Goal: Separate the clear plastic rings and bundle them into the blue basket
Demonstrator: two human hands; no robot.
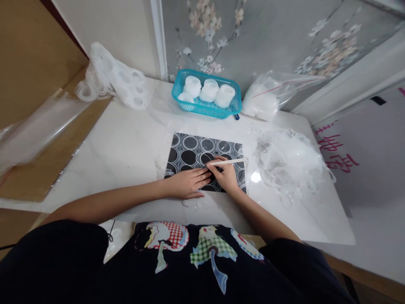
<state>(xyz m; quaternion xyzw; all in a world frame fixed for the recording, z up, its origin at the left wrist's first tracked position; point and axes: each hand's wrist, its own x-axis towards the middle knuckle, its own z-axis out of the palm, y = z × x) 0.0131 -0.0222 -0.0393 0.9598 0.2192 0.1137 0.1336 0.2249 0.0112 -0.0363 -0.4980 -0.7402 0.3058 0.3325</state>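
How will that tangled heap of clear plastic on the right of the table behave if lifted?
The heap is probably floppy: thin strands and loops sag outward. Likely light for its bulk, being loose and see-through. Overlapping loops may snag, so pieces could trail or drop.

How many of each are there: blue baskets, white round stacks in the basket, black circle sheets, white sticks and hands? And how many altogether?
Blue basket: 1
White round stacks: 4
Black circle sheet: 1
White stick: 1
Hands: 2 (left hand, right hand)
Total: 9
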